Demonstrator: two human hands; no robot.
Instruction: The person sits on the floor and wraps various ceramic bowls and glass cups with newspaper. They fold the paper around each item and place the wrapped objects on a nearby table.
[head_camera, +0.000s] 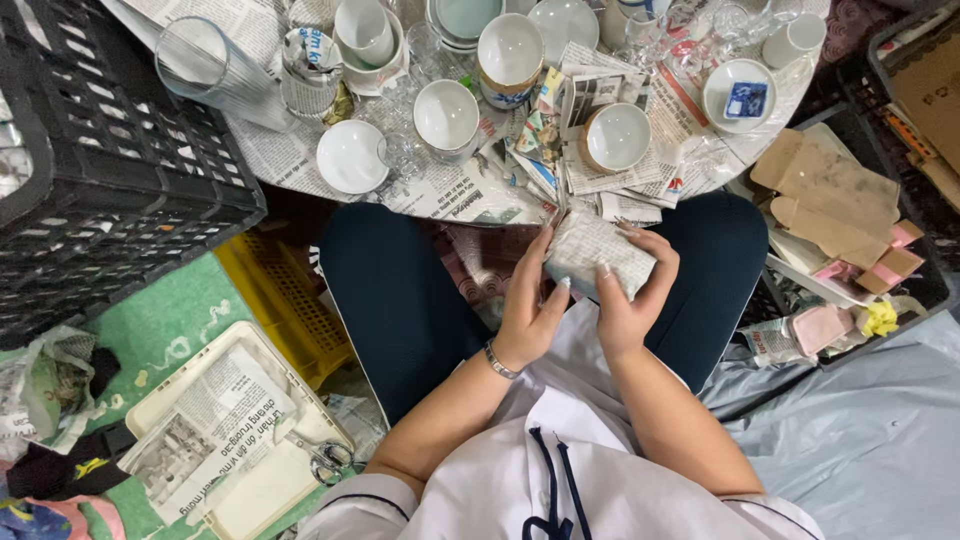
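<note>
Both hands hold a small bundle wrapped in newspaper (597, 252) over my lap. My left hand (528, 305) grips its left side, with a metal bracelet on the wrist. My right hand (632, 298) cups its right side and underside, fingers curled over the paper. What is inside the wrapping is hidden. Just ahead, a round table covered in newspaper (450, 190) carries several white cups and bowls, among them a white cup (446, 116), a bowl (616, 137) and a small plate (351, 156).
A black plastic crate (110, 180) stands at the left, a yellow crate (285, 305) below it. A tray with newspaper and scissors (325, 460) lies lower left. Cardboard pieces (830, 195) and pink bits sit at the right. Clear glasses (215, 70) stand on the table.
</note>
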